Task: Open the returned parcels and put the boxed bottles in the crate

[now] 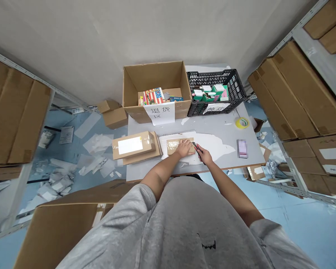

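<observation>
A small brown cardboard box (172, 148) with tape and printing along its top lies on white paper at the front of the table. Across its right half, my left hand (185, 147) holds it down, with the fingers bent over the top. My right hand (205, 155) is wrapped round a dark box cutter (199, 151), whose tip is at the right end of the box. Whether the blade touches the cardboard is too small to tell. Just left stand stacked cardboard boxes (134, 145), the upper one bearing a white label.
Behind are an open carton (156, 113) holding books and a black plastic crate (217, 108) with green-and-white packs. A yellow tape roll (242, 123) and a purple-screened, blurred rectangular item (242, 148) lie on the right. Loaded shelves flank the table; paper scraps litter the floor.
</observation>
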`<action>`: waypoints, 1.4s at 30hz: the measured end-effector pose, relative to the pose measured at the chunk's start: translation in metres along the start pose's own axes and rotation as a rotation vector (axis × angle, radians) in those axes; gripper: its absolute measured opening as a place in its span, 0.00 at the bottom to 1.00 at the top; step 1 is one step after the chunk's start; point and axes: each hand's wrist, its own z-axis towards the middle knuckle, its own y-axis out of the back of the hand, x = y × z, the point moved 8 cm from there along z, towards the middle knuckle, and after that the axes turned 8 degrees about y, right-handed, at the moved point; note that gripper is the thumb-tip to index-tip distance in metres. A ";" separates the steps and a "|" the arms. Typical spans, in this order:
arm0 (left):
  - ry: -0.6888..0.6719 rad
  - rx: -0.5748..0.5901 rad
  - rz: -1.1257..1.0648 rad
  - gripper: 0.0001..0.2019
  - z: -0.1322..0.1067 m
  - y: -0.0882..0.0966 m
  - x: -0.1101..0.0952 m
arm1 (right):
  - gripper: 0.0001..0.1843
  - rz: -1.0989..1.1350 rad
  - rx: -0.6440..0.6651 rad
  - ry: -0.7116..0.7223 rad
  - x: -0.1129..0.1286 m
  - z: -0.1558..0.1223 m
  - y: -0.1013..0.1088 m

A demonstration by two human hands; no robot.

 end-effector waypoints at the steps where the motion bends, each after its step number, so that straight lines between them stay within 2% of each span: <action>1: -0.003 -0.010 0.001 0.29 0.000 0.000 0.000 | 0.30 -0.015 -0.005 0.007 0.002 0.002 -0.001; 13: -0.002 -0.034 -0.039 0.27 -0.001 -0.002 0.002 | 0.30 -0.080 0.009 -0.024 -0.010 -0.008 0.004; 19: 0.058 -0.039 -0.079 0.33 -0.001 0.006 0.006 | 0.33 -0.179 -0.178 -0.038 -0.025 -0.010 0.023; 23: 0.090 -0.068 -0.078 0.41 -0.010 0.017 0.014 | 0.35 -0.383 -0.149 -0.081 -0.033 0.012 0.023; 27: 0.209 -0.105 -0.009 0.49 -0.031 0.026 0.039 | 0.35 -0.495 -0.054 -0.158 -0.040 0.046 0.015; 32: 0.352 -0.056 0.066 0.53 -0.063 0.019 0.071 | 0.38 -0.492 -0.041 -0.168 -0.050 0.078 0.006; 35: 0.409 -0.017 0.088 0.54 -0.071 0.008 0.078 | 0.38 -0.488 -0.063 -0.129 -0.056 0.088 0.004; 38: 0.423 -0.006 0.098 0.55 -0.069 -0.001 0.076 | 0.36 -0.444 -0.119 -0.052 -0.054 0.093 0.006; 42: 0.464 -0.021 0.072 0.57 -0.059 -0.005 0.071 | 0.28 -0.388 -0.274 0.130 -0.025 0.091 0.012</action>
